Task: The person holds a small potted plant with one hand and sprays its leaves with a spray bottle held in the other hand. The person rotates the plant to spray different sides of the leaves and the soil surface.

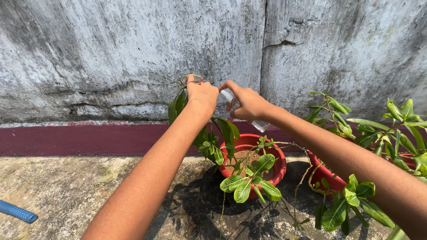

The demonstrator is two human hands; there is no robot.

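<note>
My left hand [201, 93] pinches the top of a leafy stem [180, 103] that rises from a red pot [279, 165] filled with soil. My right hand [247, 102] holds a small white bottle [259, 126], its index finger raised on the top near the left hand. Both hands sit close together above the pot, in front of a weathered grey wall [111, 53]. Green leaves [249, 184] spread out below my forearms.
A second red pot [327, 178] with a broad-leaved plant [396, 129] stands at the right. A dark red band [66, 138] runs along the wall base. A blue handle [18, 212] lies on the rough concrete floor at far left.
</note>
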